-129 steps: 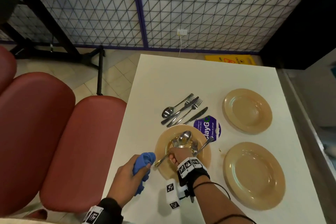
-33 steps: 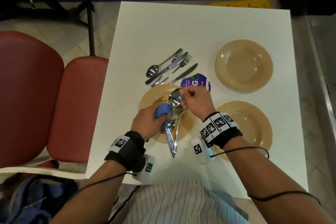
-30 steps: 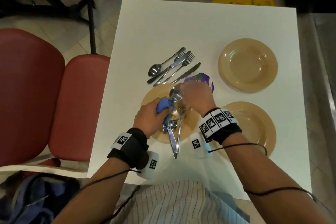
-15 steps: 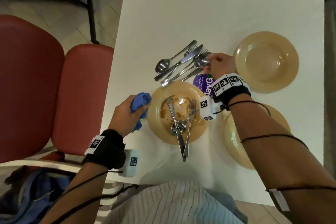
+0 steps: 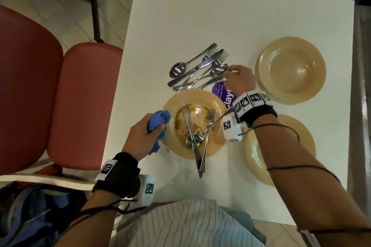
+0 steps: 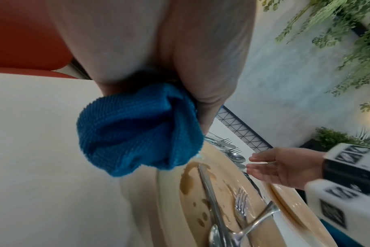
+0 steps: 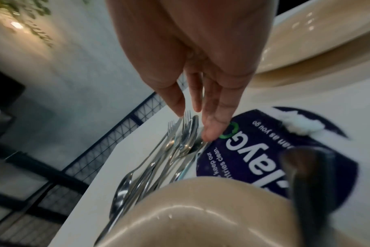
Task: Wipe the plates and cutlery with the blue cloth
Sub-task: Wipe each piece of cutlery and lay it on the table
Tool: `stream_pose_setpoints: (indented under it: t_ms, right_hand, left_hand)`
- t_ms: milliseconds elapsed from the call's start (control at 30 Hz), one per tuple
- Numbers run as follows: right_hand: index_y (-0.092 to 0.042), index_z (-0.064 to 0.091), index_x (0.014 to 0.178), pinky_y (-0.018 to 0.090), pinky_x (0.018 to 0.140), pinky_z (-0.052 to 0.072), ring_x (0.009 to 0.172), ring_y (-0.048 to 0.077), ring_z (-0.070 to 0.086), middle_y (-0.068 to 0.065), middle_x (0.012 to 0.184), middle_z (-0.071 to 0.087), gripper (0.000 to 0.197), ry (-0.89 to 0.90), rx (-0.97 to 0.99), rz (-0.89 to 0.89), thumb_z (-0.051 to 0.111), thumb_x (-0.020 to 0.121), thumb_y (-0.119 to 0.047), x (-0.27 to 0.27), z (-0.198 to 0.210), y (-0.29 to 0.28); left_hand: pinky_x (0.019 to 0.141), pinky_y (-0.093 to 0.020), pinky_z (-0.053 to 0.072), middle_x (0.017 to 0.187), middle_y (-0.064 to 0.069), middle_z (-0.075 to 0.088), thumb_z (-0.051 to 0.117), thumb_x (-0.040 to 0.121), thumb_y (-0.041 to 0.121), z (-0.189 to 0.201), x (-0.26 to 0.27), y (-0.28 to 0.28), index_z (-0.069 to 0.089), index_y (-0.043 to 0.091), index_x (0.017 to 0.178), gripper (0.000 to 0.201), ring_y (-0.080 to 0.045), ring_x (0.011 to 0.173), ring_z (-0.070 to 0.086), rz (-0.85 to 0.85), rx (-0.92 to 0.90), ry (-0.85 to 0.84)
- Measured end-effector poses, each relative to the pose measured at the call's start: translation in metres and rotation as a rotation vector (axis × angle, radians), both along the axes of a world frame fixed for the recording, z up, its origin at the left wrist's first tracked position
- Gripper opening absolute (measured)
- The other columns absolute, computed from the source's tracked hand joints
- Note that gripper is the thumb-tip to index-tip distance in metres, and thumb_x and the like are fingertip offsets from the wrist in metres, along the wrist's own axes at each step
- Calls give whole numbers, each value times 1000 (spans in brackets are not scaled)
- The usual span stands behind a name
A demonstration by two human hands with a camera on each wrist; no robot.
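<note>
My left hand (image 5: 140, 136) grips the bunched blue cloth (image 5: 158, 124) (image 6: 137, 130) just off the left rim of the dirty tan plate (image 5: 192, 94). That plate is smeared brown and holds a knife (image 5: 191, 138), a fork (image 5: 207, 134) and a spoon. My right hand (image 5: 239, 80) hovers at the right end of the cutlery pile (image 5: 196, 68), fingers (image 7: 211, 117) straight and holding nothing. A spoon (image 5: 219, 69) (image 7: 188, 138) lies on the pile just under those fingertips.
Two clean tan plates lie to the right: one far (image 5: 291, 70), one near (image 5: 259, 152) partly under my right forearm. A purple round sticker (image 5: 222, 92) is on the white table (image 5: 200, 16). Red seats (image 5: 80, 96) stand along the left edge.
The right hand carried the wiped spoon from over the dirty plate to the cutlery pile and let it go. The left hand drew back with the cloth to the plate's left side.
</note>
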State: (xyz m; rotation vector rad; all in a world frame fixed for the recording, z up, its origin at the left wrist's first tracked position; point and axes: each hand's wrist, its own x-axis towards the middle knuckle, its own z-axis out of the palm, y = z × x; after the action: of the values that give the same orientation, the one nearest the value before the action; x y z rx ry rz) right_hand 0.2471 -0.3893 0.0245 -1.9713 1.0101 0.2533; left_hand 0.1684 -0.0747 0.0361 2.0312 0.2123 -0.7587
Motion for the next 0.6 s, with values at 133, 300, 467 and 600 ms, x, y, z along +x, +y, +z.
stream_pose_setpoints:
  t_ms: [133, 300, 467, 600]
  right_hand:
    - [-22, 69, 100, 13, 68, 46, 74, 4, 61, -8, 91, 68, 16, -46, -103, 296, 53, 98, -22, -51, 22, 29]
    - [-14, 71, 86, 32, 79, 58, 76, 13, 65, 0, 84, 68, 25, 289, -56, 696, 58, 95, -33, -109, 7, 87]
    - [-20, 58, 73, 37, 82, 54, 85, 22, 62, 0, 85, 62, 31, 335, -231, 772, 61, 91, -45, -138, 7, 109]
    - [-20, 64, 82, 38, 84, 55, 91, 22, 62, -3, 85, 56, 28, 297, -352, 783, 60, 92, -45, -145, 5, 118]
  left_hand:
    - [56, -47, 56, 86, -12, 71, 63, 99, 25, 9, -6, -6, 62, 26, 118, 19, -39, 61, 63, 5, -18, -3]
    - [70, -38, 56, 94, -9, 72, 64, 99, 22, 19, -15, -10, 63, 23, 119, 20, -30, 82, 68, -16, -40, -36]
    - [66, -18, 49, 95, -1, 72, 64, 98, 27, 27, -27, -5, 62, 26, 120, 22, -16, 83, 68, -35, -29, -51]
    - [72, -23, 49, 99, 1, 72, 62, 98, 24, 28, -39, -1, 62, 27, 121, 23, -18, 88, 68, -69, -39, -19]
